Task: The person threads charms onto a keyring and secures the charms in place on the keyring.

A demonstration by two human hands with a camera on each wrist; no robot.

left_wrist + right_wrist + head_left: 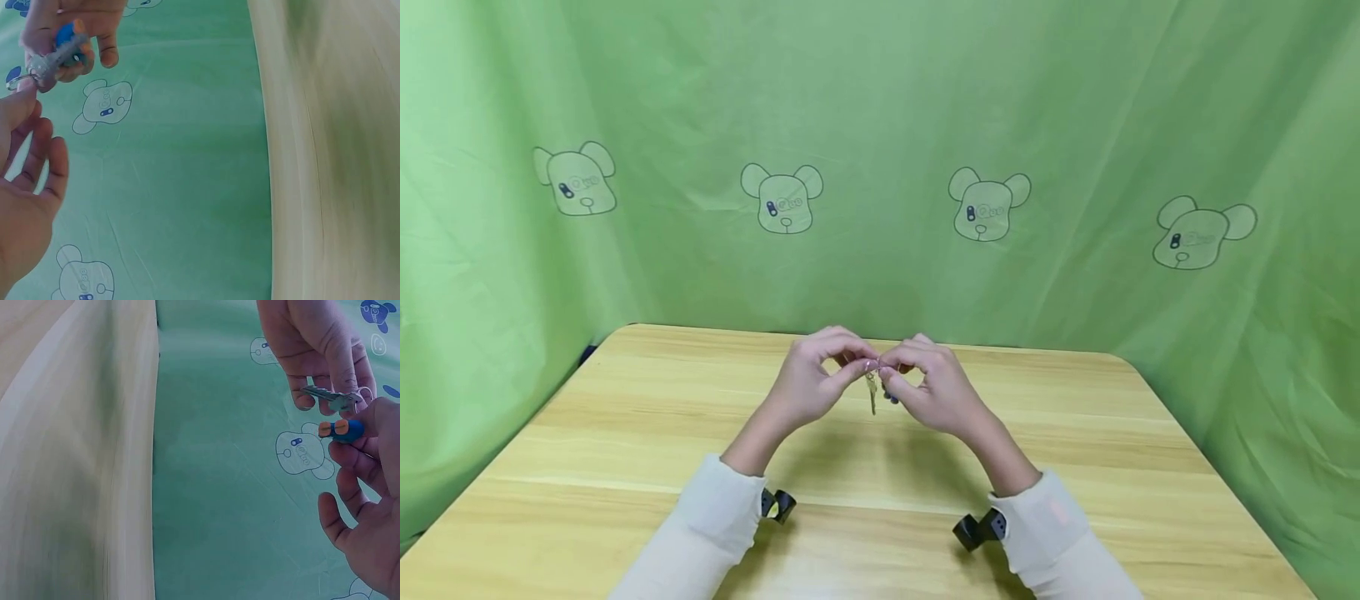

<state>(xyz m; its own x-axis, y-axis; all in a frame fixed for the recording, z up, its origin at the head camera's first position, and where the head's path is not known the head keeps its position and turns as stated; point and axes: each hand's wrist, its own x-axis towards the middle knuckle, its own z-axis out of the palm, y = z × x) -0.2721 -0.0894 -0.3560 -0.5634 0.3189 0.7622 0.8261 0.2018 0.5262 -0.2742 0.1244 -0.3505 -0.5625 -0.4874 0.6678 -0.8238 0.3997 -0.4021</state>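
Observation:
Both hands meet above the table, fingertips nearly touching. My left hand [812, 375] pinches a thin metal key ring [365, 395] between thumb and fingers. A key [872, 392] hangs from it; its toothed blade also shows in the right wrist view. My right hand [936, 387] pinches near a small blue-and-orange charm [342, 429], which sticks out between its thumb and index finger. The charm [67, 36] lies behind the key in the left wrist view. Fingers hide where the charm joins the ring.
Below the hands lies a light wood-grain table [865, 550]. A green curtain [880, 100] with printed bear heads stands behind it and at both sides. Black wrist cameras [977, 531] project inward from the pale sleeves [700, 533].

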